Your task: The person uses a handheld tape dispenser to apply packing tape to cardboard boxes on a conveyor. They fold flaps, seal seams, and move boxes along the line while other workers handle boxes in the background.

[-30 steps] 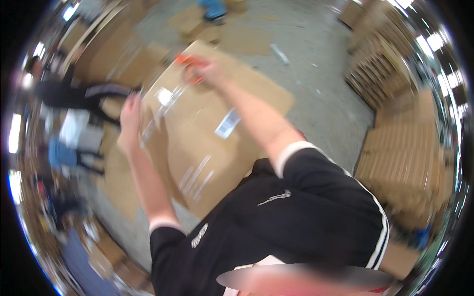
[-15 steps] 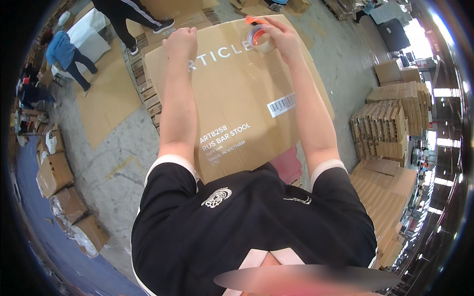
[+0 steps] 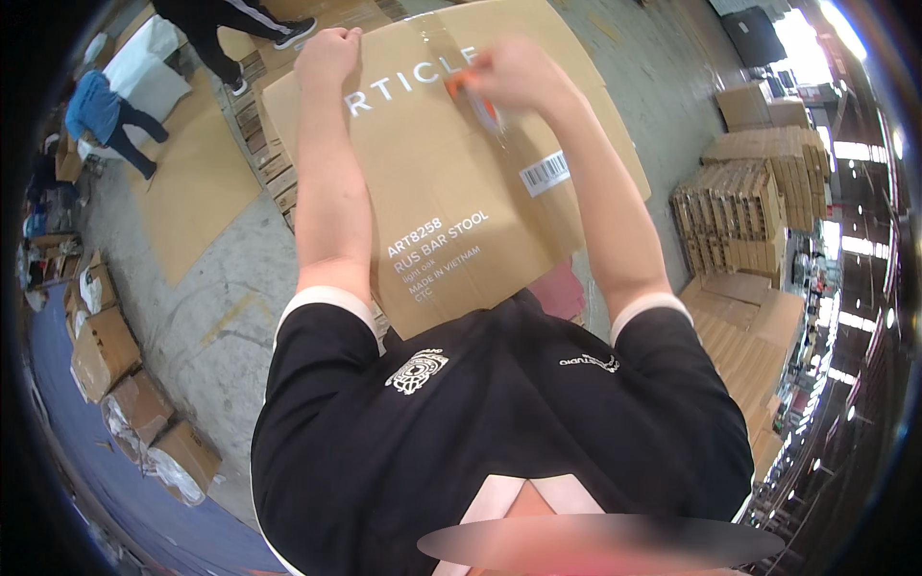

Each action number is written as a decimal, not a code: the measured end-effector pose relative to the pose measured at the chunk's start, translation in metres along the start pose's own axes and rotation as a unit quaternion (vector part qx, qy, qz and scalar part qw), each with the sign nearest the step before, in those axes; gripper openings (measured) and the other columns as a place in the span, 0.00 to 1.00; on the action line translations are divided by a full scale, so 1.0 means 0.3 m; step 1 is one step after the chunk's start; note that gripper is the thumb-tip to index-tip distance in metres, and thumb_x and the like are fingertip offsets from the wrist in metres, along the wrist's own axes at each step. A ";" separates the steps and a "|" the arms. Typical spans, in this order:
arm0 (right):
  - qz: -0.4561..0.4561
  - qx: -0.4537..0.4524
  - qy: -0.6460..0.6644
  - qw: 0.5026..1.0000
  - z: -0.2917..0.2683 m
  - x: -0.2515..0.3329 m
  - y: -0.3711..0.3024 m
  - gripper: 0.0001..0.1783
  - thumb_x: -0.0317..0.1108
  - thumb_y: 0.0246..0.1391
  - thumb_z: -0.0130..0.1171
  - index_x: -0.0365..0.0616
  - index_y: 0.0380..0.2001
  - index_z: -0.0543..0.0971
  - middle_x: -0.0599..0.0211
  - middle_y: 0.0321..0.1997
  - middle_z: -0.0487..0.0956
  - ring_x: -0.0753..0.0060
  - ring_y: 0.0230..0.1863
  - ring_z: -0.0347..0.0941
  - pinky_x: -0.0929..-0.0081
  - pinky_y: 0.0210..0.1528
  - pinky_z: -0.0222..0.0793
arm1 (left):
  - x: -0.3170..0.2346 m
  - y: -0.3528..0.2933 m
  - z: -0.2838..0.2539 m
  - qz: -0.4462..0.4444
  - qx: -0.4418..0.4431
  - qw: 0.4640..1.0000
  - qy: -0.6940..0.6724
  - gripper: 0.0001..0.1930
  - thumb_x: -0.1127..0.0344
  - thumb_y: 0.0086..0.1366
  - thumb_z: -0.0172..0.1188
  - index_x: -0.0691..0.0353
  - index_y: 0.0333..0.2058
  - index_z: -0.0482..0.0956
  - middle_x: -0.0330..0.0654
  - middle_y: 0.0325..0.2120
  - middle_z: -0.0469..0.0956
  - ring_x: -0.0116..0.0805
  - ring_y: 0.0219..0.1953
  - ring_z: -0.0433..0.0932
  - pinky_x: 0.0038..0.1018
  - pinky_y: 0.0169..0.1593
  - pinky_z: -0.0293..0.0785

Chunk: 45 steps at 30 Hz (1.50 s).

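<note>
The person's right hand (image 3: 523, 77) holds an orange tape dispenser (image 3: 457, 84) over a cardboard box (image 3: 432, 178); the left hand (image 3: 327, 60) curls at the box's far-left edge; a barcode label (image 3: 545, 175) sits near the right forearm (image 3: 612, 192).

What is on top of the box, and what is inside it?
The box bears white print, a label and clear tape; the right hand holds a tape dispenser over it. Its inside is covered and cannot be seen.
</note>
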State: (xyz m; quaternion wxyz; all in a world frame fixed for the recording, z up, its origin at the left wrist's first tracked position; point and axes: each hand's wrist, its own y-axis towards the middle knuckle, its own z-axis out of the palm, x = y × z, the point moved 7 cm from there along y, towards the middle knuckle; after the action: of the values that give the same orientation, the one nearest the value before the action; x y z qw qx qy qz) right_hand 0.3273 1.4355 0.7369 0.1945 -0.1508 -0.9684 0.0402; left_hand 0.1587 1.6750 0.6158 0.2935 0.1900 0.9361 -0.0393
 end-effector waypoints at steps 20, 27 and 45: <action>0.028 0.457 -0.292 0.840 0.002 0.024 -0.884 0.16 0.34 0.47 0.68 0.49 0.41 0.91 0.52 0.37 0.89 0.44 0.42 0.86 0.52 0.47 0.82 | -0.385 -0.975 0.127 0.295 0.042 0.950 0.093 0.43 0.41 0.77 0.53 0.69 0.77 0.60 0.58 0.79 0.57 0.52 0.82 0.54 0.49 0.82 0.50; -0.560 0.054 -0.173 0.809 -0.178 0.835 -0.529 0.20 0.28 0.47 0.68 0.43 0.46 0.84 0.55 0.31 0.84 0.48 0.31 0.82 0.56 0.34 0.77 | -0.310 -1.165 0.145 0.096 0.049 0.993 0.038 0.42 0.45 0.78 0.54 0.73 0.77 0.59 0.54 0.80 0.57 0.51 0.83 0.51 0.47 0.84 0.46; -0.410 0.355 -0.443 0.714 -0.213 0.977 -0.453 0.22 0.34 0.44 0.77 0.45 0.46 0.91 0.56 0.53 0.89 0.48 0.53 0.85 0.47 0.57 0.80 | -0.259 -1.135 0.050 0.016 -0.021 0.998 0.064 0.38 0.45 0.78 0.55 0.64 0.78 0.63 0.45 0.81 0.60 0.41 0.82 0.56 0.48 0.83 0.51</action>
State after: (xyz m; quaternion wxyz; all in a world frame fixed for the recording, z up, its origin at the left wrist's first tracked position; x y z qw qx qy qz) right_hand 0.0569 1.3976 0.9211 -0.2201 0.3767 -0.8251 0.3590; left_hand 0.0964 1.3314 0.6344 0.2378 0.2006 0.9504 -0.0033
